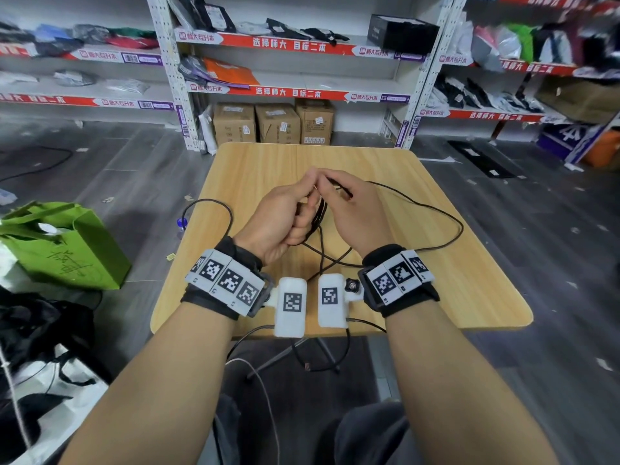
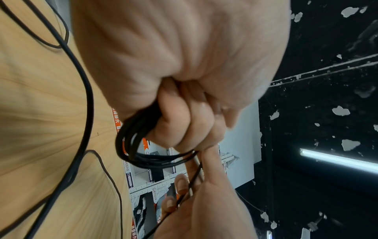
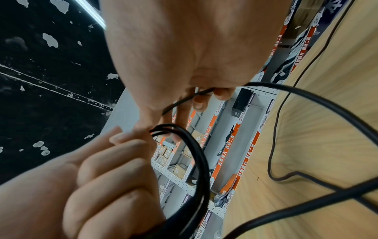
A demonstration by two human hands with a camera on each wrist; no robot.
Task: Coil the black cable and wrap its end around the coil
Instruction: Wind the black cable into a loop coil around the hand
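Observation:
A thin black cable (image 1: 432, 209) lies in loose loops on the wooden table (image 1: 469, 290). Above the table's middle my left hand (image 1: 285, 213) grips a small coil of the black cable (image 1: 318, 216), several turns bunched under its curled fingers (image 2: 175, 127). The coil (image 2: 141, 155) hangs below those fingers in the left wrist view. My right hand (image 1: 349, 203) meets the left at the fingertips and pinches a strand of the cable (image 3: 184, 100) next to the coil (image 3: 196, 155). The cable's free length trails off to the right and left over the table.
The table is small with rounded corners; its left edge carries a cable loop (image 1: 214, 209) that overhangs. A green bag (image 1: 63, 243) sits on the floor at left. Cardboard boxes (image 1: 275, 124) and shelves (image 1: 295, 45) stand behind the table.

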